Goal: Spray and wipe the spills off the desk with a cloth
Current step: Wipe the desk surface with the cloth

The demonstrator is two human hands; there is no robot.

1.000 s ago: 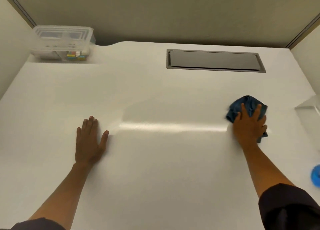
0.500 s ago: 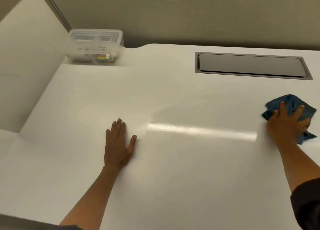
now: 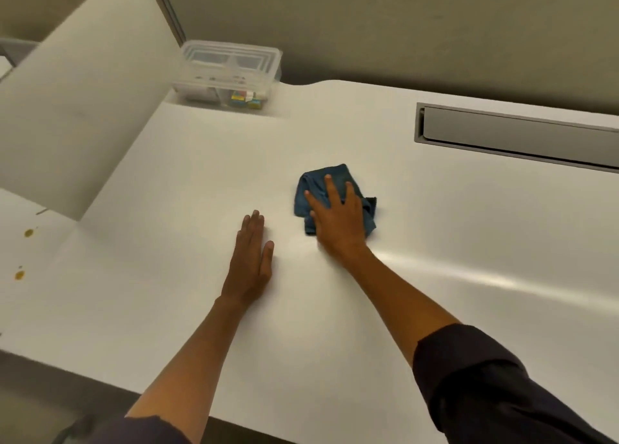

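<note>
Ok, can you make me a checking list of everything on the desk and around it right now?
Surface: white desk, with a shiny streak to the right of the hands; two yellowish-brown spots on the lower white surface at far left.
Job's things: blue cloth, crumpled, pressed flat on the desk; no spray bottle seen.
Clutter: clear plastic box at the back left corner, small colourful items inside.
Hands: right hand on the cloth, fingers spread; left hand flat on the bare desk beside it.
Cables: nothing seen; grey hatch at the back right.
Surroundings: beige wall, white side panel at left.
</note>
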